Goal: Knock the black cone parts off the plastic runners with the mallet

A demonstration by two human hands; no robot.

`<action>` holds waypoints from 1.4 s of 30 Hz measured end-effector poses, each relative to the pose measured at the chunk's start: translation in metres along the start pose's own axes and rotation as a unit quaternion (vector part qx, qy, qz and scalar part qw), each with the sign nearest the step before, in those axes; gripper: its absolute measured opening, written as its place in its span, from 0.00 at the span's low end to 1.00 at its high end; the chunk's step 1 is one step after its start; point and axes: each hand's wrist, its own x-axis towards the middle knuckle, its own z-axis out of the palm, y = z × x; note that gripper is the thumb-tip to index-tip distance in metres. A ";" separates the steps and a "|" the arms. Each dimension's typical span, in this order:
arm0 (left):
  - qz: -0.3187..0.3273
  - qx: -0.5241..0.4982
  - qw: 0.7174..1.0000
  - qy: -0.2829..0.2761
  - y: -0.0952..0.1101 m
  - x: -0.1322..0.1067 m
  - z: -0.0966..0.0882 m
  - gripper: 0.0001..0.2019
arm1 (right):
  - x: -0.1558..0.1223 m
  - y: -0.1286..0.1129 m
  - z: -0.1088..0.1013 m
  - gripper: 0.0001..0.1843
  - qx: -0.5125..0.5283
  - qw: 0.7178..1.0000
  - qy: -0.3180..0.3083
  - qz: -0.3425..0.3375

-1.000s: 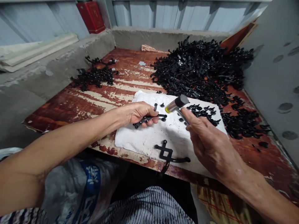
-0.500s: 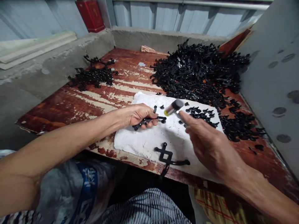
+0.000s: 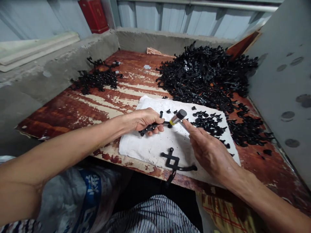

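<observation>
My left hand [image 3: 149, 121] is closed around a black jointed plastic part [image 3: 145, 130], whose right arm sticks out past the thumb over the white cloth [image 3: 143, 147]. A mallet [image 3: 177, 117] with a black end, metal middle and yellow end is in my right hand [image 3: 205, 142], fingers wrapped round its thin handle. The yellow face meets the tip of the part's arm, above a small black round piece [image 3: 170, 126]. Nearer me, another black jointed part [image 3: 173, 161] lies at the cloth's front edge, one arm overhanging the table edge.
Small black knob-like pieces [image 3: 210, 124] lie scattered on the cloth's right side. A large heap of black parts [image 3: 204, 71] covers the table's back right; a smaller heap [image 3: 97, 77] sits at left. A grey panel [image 3: 282, 81] bounds the right, a concrete ledge [image 3: 58, 64] the left.
The mallet has come down and slightly left onto the end of the held part, with my right hand following. My left hand has barely moved.
</observation>
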 end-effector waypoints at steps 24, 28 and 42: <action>0.232 0.230 0.945 0.037 0.017 0.021 -0.022 0.07 | -0.033 0.010 -0.002 0.22 -0.018 1.000 0.006 0.007; 0.257 0.237 0.937 0.017 0.016 0.020 -0.025 0.08 | -0.031 0.011 -0.005 0.25 -0.040 0.999 -0.014 -0.010; 0.301 0.334 0.893 -0.006 0.015 0.025 -0.032 0.17 | -0.031 0.019 0.002 0.31 -0.042 0.999 0.005 -0.022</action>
